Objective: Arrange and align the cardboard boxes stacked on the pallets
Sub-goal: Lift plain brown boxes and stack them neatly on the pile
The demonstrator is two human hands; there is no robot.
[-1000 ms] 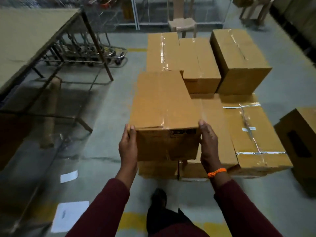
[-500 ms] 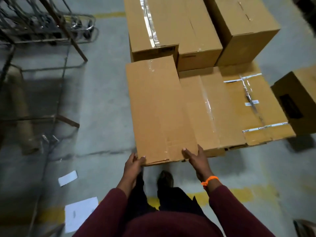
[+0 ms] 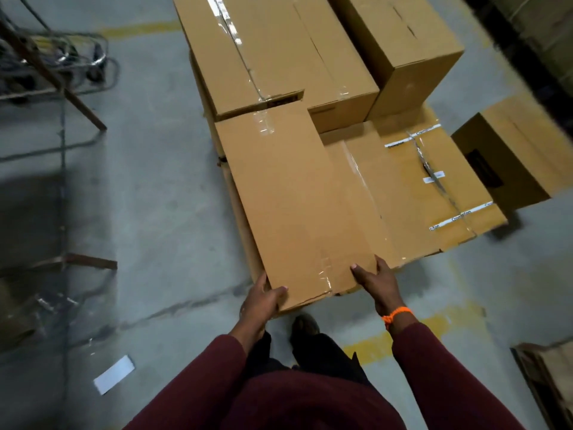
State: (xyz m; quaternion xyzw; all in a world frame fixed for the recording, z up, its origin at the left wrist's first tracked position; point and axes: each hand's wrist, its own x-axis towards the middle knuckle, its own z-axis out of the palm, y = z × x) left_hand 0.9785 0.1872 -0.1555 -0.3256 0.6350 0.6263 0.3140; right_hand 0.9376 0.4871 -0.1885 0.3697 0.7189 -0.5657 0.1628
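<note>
Grey concrete warehouse floor (image 3: 155,197) is filling the left half of the frame, with a white paper slip (image 3: 114,374) lying at lower left.

At centre, the long plain brown cardboard box (image 3: 294,197) is lying flat on the stack's upper layer. Its far end is meeting the clear-taped brown box (image 3: 263,51) at upper centre.

The left hand (image 3: 263,301) is gripping the near left corner, thumb on top and fingers curling under the edge. The right hand (image 3: 376,280), with an orange band (image 3: 397,315) at the wrist, is clasping the near right corner, thumb on top and fingers along the side.

I am reading this two-corner hold as a way of squaring the box. Its near end appears to be overhanging the layer beneath and sitting slightly askew to the wide flat box with white printed tape (image 3: 434,187) at right.

Every box is closed and taped, so I am recording the contents as unseen. I am not seeing the pallet; the boxes are hiding it.
</note>
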